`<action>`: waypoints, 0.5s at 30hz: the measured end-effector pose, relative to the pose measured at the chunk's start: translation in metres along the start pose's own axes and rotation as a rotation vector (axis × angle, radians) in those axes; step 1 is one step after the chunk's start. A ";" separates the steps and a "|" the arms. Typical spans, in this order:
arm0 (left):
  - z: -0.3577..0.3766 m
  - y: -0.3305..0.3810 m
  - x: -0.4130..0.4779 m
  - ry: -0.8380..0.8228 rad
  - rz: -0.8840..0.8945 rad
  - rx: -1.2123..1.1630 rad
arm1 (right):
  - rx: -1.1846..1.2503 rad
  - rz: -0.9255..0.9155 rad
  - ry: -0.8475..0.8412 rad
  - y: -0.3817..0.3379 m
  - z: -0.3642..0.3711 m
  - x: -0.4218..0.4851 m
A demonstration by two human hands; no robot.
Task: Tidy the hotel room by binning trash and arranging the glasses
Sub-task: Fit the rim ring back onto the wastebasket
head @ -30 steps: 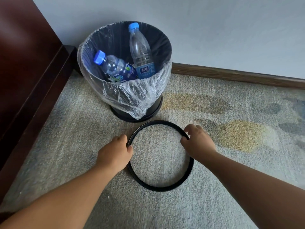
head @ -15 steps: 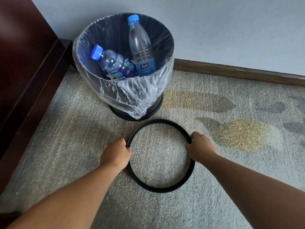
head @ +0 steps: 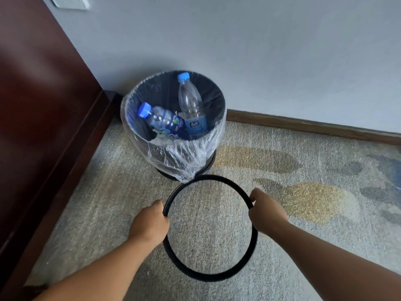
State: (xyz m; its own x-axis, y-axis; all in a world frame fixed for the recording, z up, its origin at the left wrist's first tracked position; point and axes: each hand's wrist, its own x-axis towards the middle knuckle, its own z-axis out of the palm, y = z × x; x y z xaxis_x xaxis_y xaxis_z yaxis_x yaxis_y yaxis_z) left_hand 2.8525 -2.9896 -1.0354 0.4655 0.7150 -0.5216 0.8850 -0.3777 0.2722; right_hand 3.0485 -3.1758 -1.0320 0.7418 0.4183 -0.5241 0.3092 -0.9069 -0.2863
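A black bin (head: 213, 105) lined with a clear plastic bag (head: 180, 157) stands on the carpet by the wall. Two plastic bottles with blue caps lie inside: one leaning left (head: 160, 120), one nearly upright (head: 192, 105). In front of the bin, a black ring (head: 208, 275) is lifted off the carpet. My left hand (head: 149, 224) grips its left side and my right hand (head: 267, 211) grips its right side.
A dark red wooden furniture panel (head: 39, 118) runs along the left. A grey wall with a brown skirting board (head: 303, 124) is behind the bin. A patterned carpet (head: 303, 192) covers the floor to the right.
Both hands closed on the ring and raised it off the carpet. The view pulled back and tilted up, so the bin sits farther away.
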 end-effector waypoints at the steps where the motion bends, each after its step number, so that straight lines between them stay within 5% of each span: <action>1: -0.007 0.001 -0.009 0.007 -0.005 -0.013 | -0.002 -0.013 -0.006 -0.002 -0.010 -0.007; 15: -0.041 0.079 -0.089 0.079 0.014 -0.072 | -0.021 -0.078 0.055 0.030 -0.120 -0.049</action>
State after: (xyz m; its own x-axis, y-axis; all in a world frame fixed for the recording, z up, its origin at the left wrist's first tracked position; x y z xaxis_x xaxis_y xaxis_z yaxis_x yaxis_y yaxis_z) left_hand 2.8808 -3.0590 -0.9346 0.4738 0.7553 -0.4528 0.8752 -0.3467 0.3375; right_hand 3.0928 -3.2294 -0.9186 0.7461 0.4851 -0.4561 0.3792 -0.8726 -0.3078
